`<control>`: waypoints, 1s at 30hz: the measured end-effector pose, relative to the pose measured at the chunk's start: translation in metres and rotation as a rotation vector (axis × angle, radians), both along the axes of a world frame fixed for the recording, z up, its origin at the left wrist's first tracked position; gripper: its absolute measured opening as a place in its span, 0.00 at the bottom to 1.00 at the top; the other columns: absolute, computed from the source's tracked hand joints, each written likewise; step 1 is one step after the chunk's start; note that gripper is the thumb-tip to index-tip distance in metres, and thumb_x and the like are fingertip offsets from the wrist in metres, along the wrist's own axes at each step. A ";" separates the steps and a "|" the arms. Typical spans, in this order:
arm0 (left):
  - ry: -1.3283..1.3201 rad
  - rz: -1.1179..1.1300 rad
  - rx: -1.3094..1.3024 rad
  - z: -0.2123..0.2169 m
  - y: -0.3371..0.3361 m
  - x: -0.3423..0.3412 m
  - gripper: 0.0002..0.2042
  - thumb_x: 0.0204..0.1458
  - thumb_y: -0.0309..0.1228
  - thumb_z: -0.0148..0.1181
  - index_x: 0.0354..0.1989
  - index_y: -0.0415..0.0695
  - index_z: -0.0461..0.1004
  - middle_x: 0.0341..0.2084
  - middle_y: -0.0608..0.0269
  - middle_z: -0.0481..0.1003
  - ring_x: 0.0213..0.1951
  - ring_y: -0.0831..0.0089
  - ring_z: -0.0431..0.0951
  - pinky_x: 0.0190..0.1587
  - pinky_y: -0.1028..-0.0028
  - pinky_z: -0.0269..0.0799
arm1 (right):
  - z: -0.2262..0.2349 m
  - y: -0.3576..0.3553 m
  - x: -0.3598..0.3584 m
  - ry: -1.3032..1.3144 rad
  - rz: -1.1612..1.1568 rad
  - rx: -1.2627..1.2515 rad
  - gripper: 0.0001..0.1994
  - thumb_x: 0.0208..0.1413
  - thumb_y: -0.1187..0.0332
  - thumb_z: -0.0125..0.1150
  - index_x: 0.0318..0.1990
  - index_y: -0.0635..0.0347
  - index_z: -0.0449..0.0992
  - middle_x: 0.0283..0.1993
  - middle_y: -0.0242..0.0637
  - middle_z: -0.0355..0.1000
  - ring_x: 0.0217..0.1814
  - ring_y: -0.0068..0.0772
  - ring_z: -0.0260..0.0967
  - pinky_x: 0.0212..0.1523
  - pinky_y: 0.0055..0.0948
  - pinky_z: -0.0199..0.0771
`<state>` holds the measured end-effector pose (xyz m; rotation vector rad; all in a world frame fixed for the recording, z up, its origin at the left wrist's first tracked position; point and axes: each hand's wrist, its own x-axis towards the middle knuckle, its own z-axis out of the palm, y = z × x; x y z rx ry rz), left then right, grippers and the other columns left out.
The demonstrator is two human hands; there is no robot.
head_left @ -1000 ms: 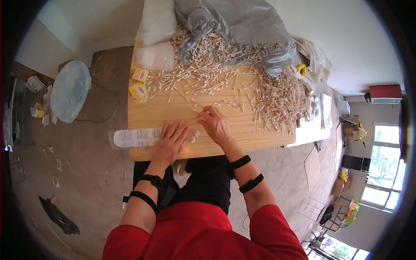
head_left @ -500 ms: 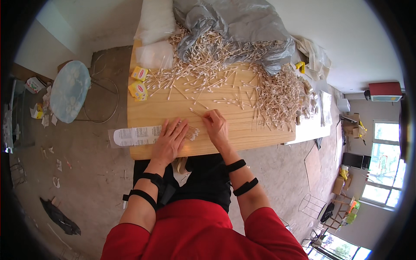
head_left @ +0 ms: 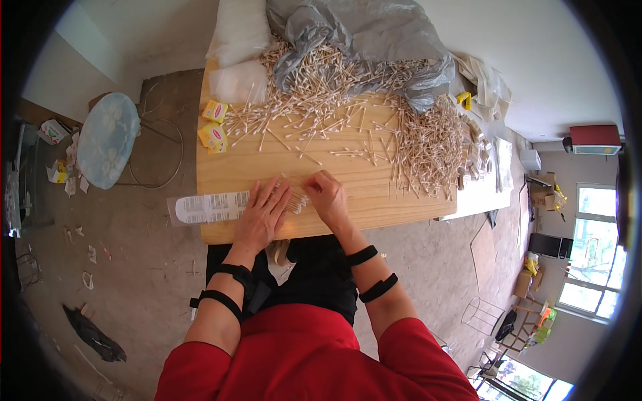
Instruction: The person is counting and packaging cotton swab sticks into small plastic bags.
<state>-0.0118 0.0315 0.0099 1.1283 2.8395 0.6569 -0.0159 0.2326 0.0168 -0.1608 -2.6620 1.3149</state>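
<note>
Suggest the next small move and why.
Perhaps lay the single swab the right hand appears to pinch among the cotton swabs fanned beside the left hand: it is close by, and the left hand lies flat at the end of the printed strip.

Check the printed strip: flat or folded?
Flat where visible: printed strip lies straight, overhanging the table at left; left hand hides the rest.

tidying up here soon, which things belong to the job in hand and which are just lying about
Apparently in use:
- flat white printed strip, under the left hand
- thin white-tipped cotton swabs, fanned out beside the right hand

Apparently just lying about:
- round pale-blue stool
- crumpled black item on the floor
</note>
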 end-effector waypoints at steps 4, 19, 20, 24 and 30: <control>0.018 0.009 -0.009 0.001 0.000 0.001 0.27 0.56 0.32 0.54 0.65 0.41 0.62 0.67 0.61 0.59 0.70 0.59 0.53 0.72 0.53 0.43 | 0.007 -0.005 -0.005 -0.032 0.018 -0.029 0.04 0.49 0.75 0.64 0.32 0.61 0.76 0.34 0.43 0.72 0.32 0.46 0.73 0.32 0.37 0.72; 0.010 0.007 -0.036 0.001 -0.001 0.001 0.26 0.57 0.35 0.53 0.65 0.42 0.61 0.67 0.63 0.58 0.69 0.61 0.54 0.72 0.54 0.45 | 0.011 0.020 -0.058 0.162 0.133 0.258 0.05 0.54 0.75 0.60 0.38 0.60 0.76 0.38 0.42 0.71 0.37 0.50 0.73 0.35 0.40 0.73; 0.008 -0.001 -0.040 0.002 -0.002 0.001 0.26 0.57 0.35 0.53 0.65 0.42 0.61 0.67 0.63 0.58 0.69 0.61 0.54 0.72 0.54 0.45 | 0.014 0.017 -0.054 0.160 0.125 0.255 0.05 0.54 0.75 0.60 0.38 0.60 0.76 0.38 0.42 0.71 0.37 0.50 0.73 0.35 0.40 0.73; -0.019 0.007 -0.017 -0.002 -0.001 0.002 0.27 0.56 0.34 0.55 0.65 0.43 0.62 0.67 0.64 0.58 0.69 0.61 0.54 0.71 0.55 0.46 | 0.013 0.011 -0.016 0.080 -0.016 0.055 0.04 0.53 0.76 0.61 0.36 0.62 0.76 0.36 0.43 0.72 0.34 0.48 0.72 0.34 0.39 0.72; 0.008 0.001 0.020 -0.006 0.002 0.000 0.28 0.55 0.32 0.56 0.65 0.43 0.62 0.68 0.64 0.58 0.69 0.61 0.54 0.71 0.54 0.47 | -0.007 -0.023 0.082 0.084 -0.101 0.010 0.05 0.52 0.78 0.62 0.36 0.62 0.78 0.36 0.42 0.72 0.35 0.45 0.72 0.35 0.36 0.73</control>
